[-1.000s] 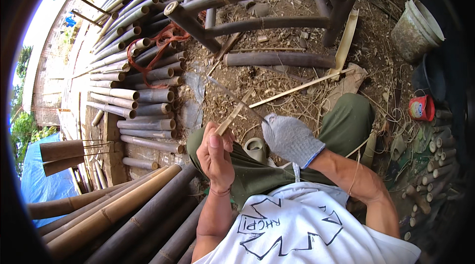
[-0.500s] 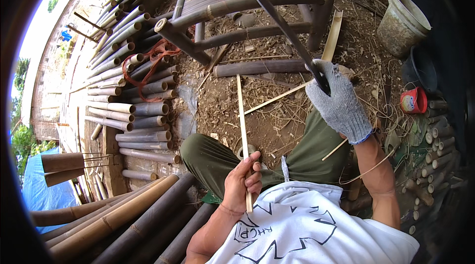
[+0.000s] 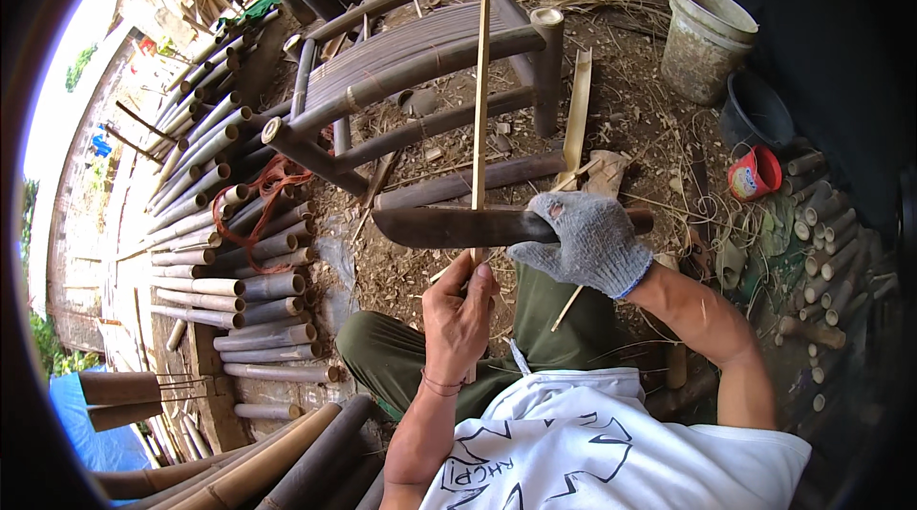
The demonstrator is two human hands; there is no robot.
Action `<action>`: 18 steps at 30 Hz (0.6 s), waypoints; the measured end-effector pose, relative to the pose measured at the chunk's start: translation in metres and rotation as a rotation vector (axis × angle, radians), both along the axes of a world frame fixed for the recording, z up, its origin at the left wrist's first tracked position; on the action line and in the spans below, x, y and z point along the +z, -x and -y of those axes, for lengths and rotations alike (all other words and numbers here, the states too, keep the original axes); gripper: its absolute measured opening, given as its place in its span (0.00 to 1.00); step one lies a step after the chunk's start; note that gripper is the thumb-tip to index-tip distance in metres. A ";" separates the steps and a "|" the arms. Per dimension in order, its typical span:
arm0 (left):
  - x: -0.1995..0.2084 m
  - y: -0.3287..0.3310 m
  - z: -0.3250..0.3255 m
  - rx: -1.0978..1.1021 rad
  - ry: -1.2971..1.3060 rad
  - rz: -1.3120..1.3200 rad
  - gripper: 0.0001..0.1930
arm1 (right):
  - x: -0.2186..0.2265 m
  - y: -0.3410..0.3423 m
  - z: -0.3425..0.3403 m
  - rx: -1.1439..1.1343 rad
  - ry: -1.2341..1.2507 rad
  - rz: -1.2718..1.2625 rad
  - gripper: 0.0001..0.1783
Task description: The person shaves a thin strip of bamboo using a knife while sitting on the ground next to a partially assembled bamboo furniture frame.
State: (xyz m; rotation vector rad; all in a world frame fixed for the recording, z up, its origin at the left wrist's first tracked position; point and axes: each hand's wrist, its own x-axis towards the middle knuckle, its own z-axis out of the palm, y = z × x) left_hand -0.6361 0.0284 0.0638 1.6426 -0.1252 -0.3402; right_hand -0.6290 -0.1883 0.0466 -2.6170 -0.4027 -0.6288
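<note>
Your bare left hand [image 3: 458, 314] is closed on the strip [image 3: 481, 80], upper centre of the frame; your gloved right hand [image 3: 590, 241] grips the knife [image 3: 430, 228], crossing just above your left, where a downward slip could cut you

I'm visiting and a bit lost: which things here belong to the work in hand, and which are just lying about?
In use: large knife, in the gloved right hand; pale strip, in the left hand.

Seemingly lying about: dirty bucket; black tub; red container; orange netting.
</note>
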 end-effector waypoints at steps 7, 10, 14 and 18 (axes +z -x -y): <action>-0.018 0.043 -0.023 -0.033 0.011 -0.061 0.19 | -0.013 -0.014 0.018 -0.156 -0.047 -0.035 0.29; -0.028 0.053 -0.044 -0.021 0.054 -0.121 0.19 | -0.019 -0.020 0.015 -0.213 -0.049 -0.045 0.28; -0.045 0.075 -0.081 -0.111 -0.093 -0.121 0.19 | -0.029 -0.033 0.035 -0.308 -0.112 -0.200 0.28; -0.043 0.108 -0.115 -0.183 -0.247 -0.166 0.14 | -0.043 -0.053 0.115 -0.502 -0.196 -0.129 0.35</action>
